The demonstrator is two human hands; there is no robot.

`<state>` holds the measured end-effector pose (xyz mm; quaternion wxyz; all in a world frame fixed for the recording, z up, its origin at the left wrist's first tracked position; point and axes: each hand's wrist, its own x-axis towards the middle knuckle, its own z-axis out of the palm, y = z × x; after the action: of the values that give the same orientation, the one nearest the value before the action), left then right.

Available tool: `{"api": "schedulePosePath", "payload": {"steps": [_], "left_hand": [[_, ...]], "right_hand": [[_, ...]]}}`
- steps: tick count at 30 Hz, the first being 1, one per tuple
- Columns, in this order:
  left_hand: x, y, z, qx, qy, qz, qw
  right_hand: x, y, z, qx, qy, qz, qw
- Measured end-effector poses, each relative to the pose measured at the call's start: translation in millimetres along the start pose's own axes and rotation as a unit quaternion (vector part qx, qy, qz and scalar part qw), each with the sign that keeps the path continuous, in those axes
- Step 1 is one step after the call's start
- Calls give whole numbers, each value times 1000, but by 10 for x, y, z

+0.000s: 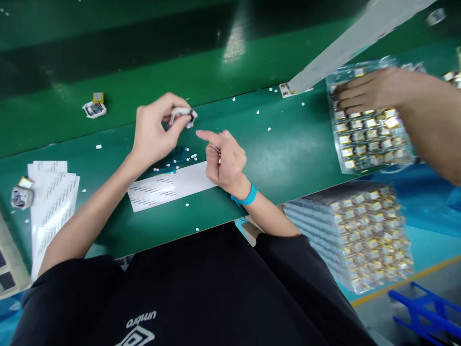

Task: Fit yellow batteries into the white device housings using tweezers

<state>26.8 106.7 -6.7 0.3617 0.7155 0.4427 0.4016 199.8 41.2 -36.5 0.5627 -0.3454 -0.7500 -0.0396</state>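
Observation:
My left hand (158, 127) pinches a small white plastic housing (183, 117) with dark parts inside, just above the green bench. A short way to its right is my right hand (226, 158), its index finger stretched toward the housing and the other fingers curled. Something thin shows between those curled fingers, too small to make out. Under my hands lies a white label sheet (154, 192) with rows of small print. Several tiny white round stickers (192, 157) are scattered on a dark patch beside it.
More label sheets (54, 211) lie at left, beside a white housing (22, 197). Another housing (94, 109) sits on the back ledge. At right a co-worker's hand (370, 91) reaches over a clear tray (336, 139) of yellow-edged parts. Stacked trays (317, 221) stand below; a white post (334, 48) rises behind.

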Motion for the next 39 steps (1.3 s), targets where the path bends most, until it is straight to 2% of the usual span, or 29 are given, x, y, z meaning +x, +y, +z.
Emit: {"api": "schedulePosePath", "payload": {"steps": [2, 5, 10, 14, 18, 24, 28, 31, 36, 39], "left_hand": [[-292, 242, -54, 30, -20, -11, 999], [-608, 406, -92, 25, -26, -55, 998], [-967, 420, -14, -112, 65, -132, 983], [-1146, 418, 47, -155, 119, -162, 967], [-1202, 426, 43, -153, 133, -163, 966], [-1228, 439, 29, -145, 155, -155, 965], [-1246, 414, 9, -139, 164, -157, 964], [-1247, 405, -12, -130, 165, -159, 965], [-1228, 392, -46, -122, 143, -164, 968], [-1212, 371, -78, -163, 85, -190, 964]], "right_hand": [[-21, 9, 11, 0, -35, 1, 999], [-62, -10, 20, 7, -89, 4, 996], [-81, -77, -15, 74, -134, 19, 988], [-93, -134, -26, 90, -150, -8, 985], [-124, -193, -5, 61, -177, -10, 982], [-157, -222, 24, 84, -155, -20, 984], [-130, -243, 32, 152, -188, 62, 968], [-102, -255, 32, 161, -206, 100, 960], [-112, -236, 43, 153, -194, 87, 965], [-132, -222, 52, 141, -190, 76, 969]]}}
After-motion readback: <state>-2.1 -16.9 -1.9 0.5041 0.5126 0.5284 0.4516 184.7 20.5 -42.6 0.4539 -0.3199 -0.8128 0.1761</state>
